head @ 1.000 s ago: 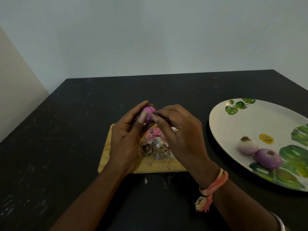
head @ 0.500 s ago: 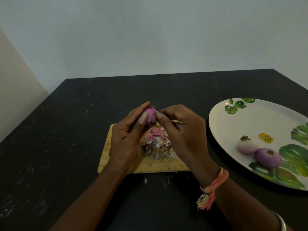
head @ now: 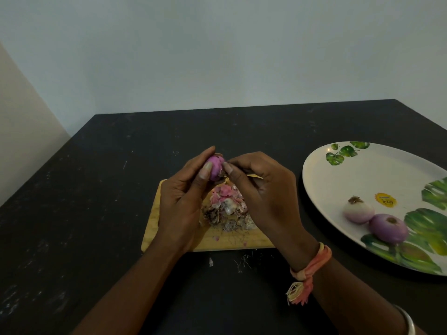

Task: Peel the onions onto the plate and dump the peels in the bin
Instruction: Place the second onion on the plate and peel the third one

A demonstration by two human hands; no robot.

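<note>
While a small pink onion (head: pixel 215 167) is held up above the far edge of a wooden board (head: pixel 154 226), it is gripped by the left hand (head: pixel 183 201), whose fingers (head: pixel 205 171) are curled round its left side. The right hand (head: pixel 263 197) is set against the onion's right side, and its fingers (head: pixel 229 169) are pinched narrowly on the skin there; whether a loose strip is caught between them cannot be told. A heap of pink, white and brown peels (head: pixel 227 211) is piled on the board, directly below the two hands. A few loose scraps (head: pixel 243 261) are scattered on the dark surface (head: pixel 96 189) just in front of the board's near edge. To the right, apart from the board, a white plate (head: pixel 362 170) printed with green leaves is set on the surface. Two peeled onions are laid on it, touching each other: a pale onion (head: pixel 358 211) and, nearer the rim, a purple onion (head: pixel 389 228). A yellow sticker (head: pixel 385 200) is seen on the plate just behind them. A pink and orange thread band (head: pixel 312 264) is worn on the right wrist, and a silver bangle (head: pixel 407 322) further up the arm.
</note>
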